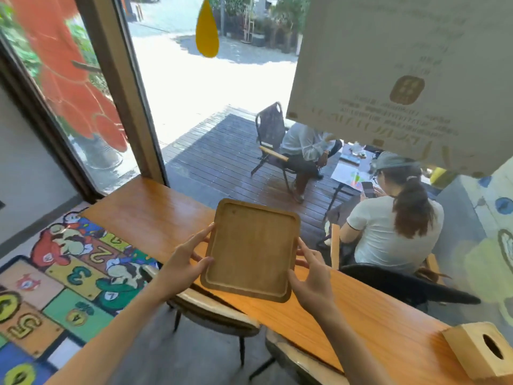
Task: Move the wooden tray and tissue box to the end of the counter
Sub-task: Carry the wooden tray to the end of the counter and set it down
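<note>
1. The tissue box (pixel 481 352) is running off the right edge, partly cut away.
2. Fingers of the left hand (pixel 181 262) are hiding beneath the wooden tray (pixel 251 250).
3. Poster (pixel 402 79) lettering is blurring, possibly mirrored.

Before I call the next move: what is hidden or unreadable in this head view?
- Square wooden tray: underside and fingers beneath, hidden by the tray.
- Wooden tissue box: right side cut off by the frame edge.
- Orange wooden counter: right end out of frame.

Plain brown tray (pixel 251 250), orange-brown counter (pixel 155 207)
</note>
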